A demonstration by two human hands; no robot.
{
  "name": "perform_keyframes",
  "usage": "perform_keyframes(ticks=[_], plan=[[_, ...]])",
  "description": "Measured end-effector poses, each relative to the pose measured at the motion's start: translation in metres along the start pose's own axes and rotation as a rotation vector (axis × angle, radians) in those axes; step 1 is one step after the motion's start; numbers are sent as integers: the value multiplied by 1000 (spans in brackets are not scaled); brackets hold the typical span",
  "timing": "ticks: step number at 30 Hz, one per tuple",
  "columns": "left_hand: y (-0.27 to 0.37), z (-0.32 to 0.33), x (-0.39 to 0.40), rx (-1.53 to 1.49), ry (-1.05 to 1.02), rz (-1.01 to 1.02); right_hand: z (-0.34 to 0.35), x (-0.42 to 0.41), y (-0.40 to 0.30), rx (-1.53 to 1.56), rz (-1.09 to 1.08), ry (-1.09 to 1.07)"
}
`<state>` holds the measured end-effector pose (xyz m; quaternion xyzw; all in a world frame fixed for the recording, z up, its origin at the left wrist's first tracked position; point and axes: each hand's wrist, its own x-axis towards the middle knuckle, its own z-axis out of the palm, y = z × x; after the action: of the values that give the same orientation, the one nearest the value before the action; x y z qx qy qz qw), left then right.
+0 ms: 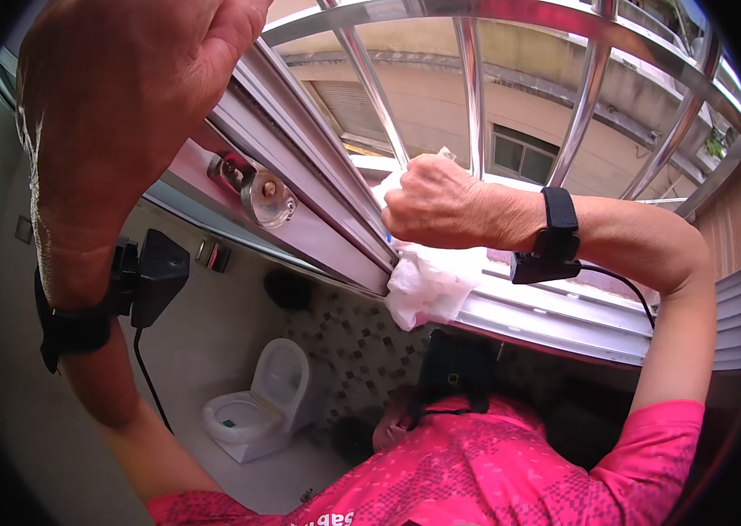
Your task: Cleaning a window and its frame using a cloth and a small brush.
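Note:
My right hand is closed around a crumpled white cloth or tissue. Part of the white material hangs down over the metal window frame's corner and lower track, and a bit shows above the fist. At upper left, my left hand is raised close to the camera beside the window frame; its fingers run past the picture's top, so what they touch is hidden. Between the hands, a clear round fitting sits on the inner frame. Both wrists wear black straps with small devices and cables.
Shiny metal window bars curve outside the opening, with a building beyond. The window sill tracks run to the right, towards pale ribbed panels. Below are a white toilet, a mosaic-patterned wall and a dark box-shaped thing.

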<state>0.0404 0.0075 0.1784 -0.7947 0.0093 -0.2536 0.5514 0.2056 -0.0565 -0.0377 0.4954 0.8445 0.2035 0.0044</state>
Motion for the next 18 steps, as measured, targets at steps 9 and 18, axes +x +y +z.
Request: perform_keyframes(ticks=[9,18], plan=[[-6,3,-3,-82,-13,-20,21,-8,6,80,66,-116],[-7,-1,1,-110,-31,-27,52,-1,-17,94,115,-62]])
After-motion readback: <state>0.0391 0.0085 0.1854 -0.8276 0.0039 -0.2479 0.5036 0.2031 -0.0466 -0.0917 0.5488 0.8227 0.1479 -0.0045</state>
